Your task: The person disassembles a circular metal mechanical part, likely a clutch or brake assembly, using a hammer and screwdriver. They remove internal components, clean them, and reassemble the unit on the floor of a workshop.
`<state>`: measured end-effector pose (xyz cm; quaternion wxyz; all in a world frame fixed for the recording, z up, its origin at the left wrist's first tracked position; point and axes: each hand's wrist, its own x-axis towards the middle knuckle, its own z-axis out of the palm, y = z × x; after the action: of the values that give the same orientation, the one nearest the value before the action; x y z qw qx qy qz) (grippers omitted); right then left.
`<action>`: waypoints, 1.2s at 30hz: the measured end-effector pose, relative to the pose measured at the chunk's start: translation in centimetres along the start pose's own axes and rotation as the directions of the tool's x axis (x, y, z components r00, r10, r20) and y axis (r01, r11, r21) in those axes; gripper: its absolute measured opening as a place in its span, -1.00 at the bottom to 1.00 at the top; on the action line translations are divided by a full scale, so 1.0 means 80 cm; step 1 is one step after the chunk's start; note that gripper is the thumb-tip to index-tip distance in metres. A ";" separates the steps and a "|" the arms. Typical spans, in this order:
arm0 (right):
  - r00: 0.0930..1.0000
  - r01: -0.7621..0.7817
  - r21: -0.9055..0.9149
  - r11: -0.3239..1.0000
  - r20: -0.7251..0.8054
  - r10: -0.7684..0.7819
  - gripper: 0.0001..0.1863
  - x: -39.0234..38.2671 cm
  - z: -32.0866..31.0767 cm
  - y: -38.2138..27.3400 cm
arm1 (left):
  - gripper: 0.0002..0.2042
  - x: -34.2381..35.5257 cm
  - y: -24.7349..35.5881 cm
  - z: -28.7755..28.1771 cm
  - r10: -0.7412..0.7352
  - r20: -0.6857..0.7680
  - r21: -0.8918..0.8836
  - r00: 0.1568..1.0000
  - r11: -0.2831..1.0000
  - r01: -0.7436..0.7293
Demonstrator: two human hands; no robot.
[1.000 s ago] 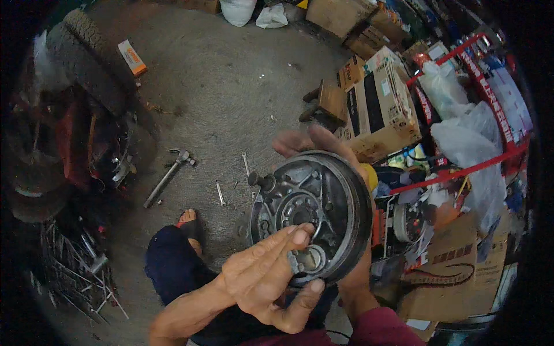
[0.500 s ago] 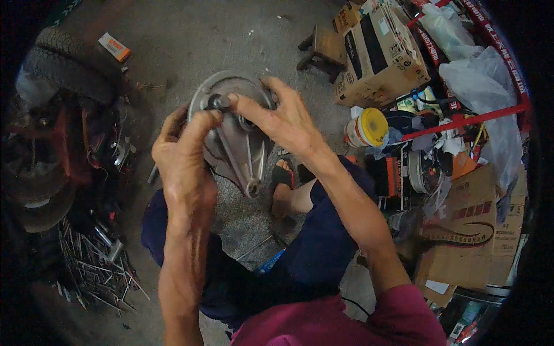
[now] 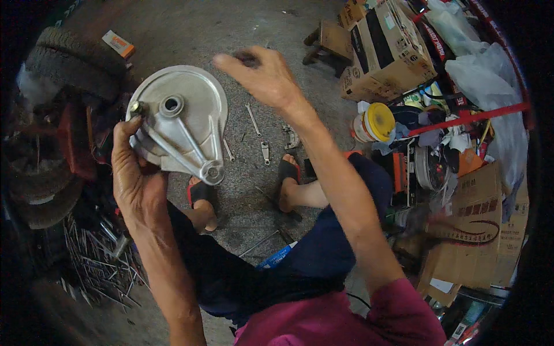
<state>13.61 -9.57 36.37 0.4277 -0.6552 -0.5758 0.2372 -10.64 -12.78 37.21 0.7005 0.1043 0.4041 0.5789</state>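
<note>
A round metal brake drum cover [image 3: 190, 106], silver-grey with a hub hole and raised ribs running to a small eyed lug, is held up at the left of centre. My left hand [image 3: 138, 179] grips its left edge, the thumb lying beside a small brass-coloured stud or nut [image 3: 136, 108]; its other fingers are behind the cover. Apart from the cover, up and to its right, my right hand [image 3: 262, 75] is raised with curled fingers. Something dark shows among those fingers, too blurred to make out.
Wrenches [image 3: 254, 120] lie on the floor beyond my feet. Metal rods [image 3: 107, 265] are heaped at lower left, below old tyres [image 3: 75, 66]. Along the right stand a wooden stool [image 3: 332, 43], a cardboard box [image 3: 389, 52], a yellow-lidded bucket [image 3: 375, 124] and a red rail [image 3: 473, 118].
My right hand has come off the brake drum cover and moved up. My left hand has carried the cover to the left, turning its face more toward me.
</note>
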 end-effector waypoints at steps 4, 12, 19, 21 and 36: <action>0.925 -0.379 0.094 0.921 0.011 0.379 -0.39 -0.030 0.037 0.154 | -0.75 -0.018 0.018 -0.011 -0.079 0.000 -0.143 0.997 0.987 0.078; 0.601 -0.738 -0.448 0.504 -0.099 0.793 -0.49 -0.229 0.163 0.366 | -0.81 -0.036 0.041 -0.050 -0.088 -0.069 -0.125 0.994 0.989 0.079; 0.640 -0.680 -0.575 0.454 -0.165 0.750 -0.57 -0.218 0.192 0.376 | -0.71 -0.041 0.041 -0.085 0.023 -0.121 -0.156 0.992 0.987 -0.042; 0.733 -0.612 -0.607 0.507 -0.194 0.652 -0.60 -0.221 0.193 0.393 | -0.70 -0.037 0.042 -0.088 0.016 -0.134 -0.152 0.991 0.988 -0.036; 0.938 -0.338 -0.043 0.940 -0.094 0.333 -0.73 -0.136 0.096 0.180 | -0.88 -0.016 0.024 -0.032 0.036 -0.127 -0.017 0.991 0.999 -0.038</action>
<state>12.94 -17.37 18.37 0.3858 -0.7654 -0.4436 0.2617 -13.83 -14.14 37.26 0.6635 0.0681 0.4401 0.6012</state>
